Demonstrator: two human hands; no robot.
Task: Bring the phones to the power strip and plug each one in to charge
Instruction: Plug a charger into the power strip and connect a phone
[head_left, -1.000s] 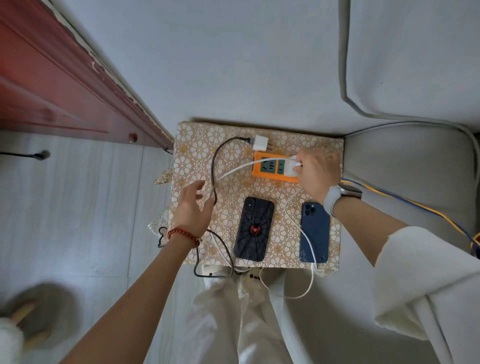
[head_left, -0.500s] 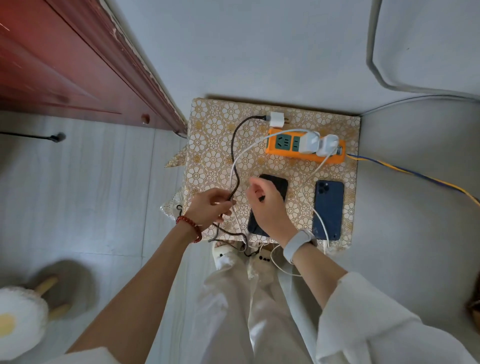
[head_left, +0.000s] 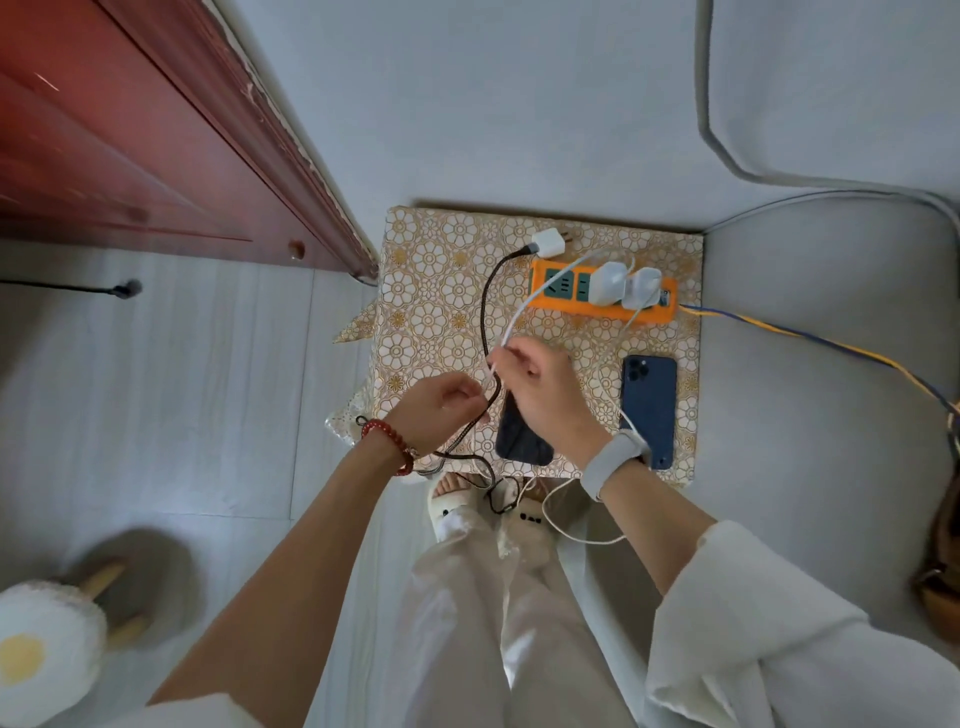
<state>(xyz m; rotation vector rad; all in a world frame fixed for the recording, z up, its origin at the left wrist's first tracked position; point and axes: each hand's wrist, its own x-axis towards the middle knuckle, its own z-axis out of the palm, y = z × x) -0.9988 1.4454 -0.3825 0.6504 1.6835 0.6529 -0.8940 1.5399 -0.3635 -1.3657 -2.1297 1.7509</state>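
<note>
since the free end of the white cable (head_left: 511, 332) is pinched in the right hand (head_left: 545, 395) just above the black phone (head_left: 519, 434), the step in hand looks to be seating that connector in the phone's port. the black phone lies flat on the patterned table (head_left: 431, 291), half hidden under the right hand, with its near end at the table's front edge. the blue phone (head_left: 648, 410) lies flat beside it to the right, and a white lead appears to reach its near end, though the join is hidden behind the wrist. the orange power strip (head_left: 602, 301) sits near the back of the table with two white adapters (head_left: 623, 286) plugged in and two sockets open.

the left hand (head_left: 441, 410) has its fingers curled round the black cable (head_left: 485, 312), whose white plug (head_left: 548, 243) lies loose just behind the strip, not in a socket. to do this well, i would let the left hand drop or push aside the black cable so it does not cross the white one, then steady the phone with that hand. turn the connector to match the port before pushing, and push straight in along the phone's length, not at an angle. keep slack in the white cable so its adapter is not tugged out of the strip.
</note>
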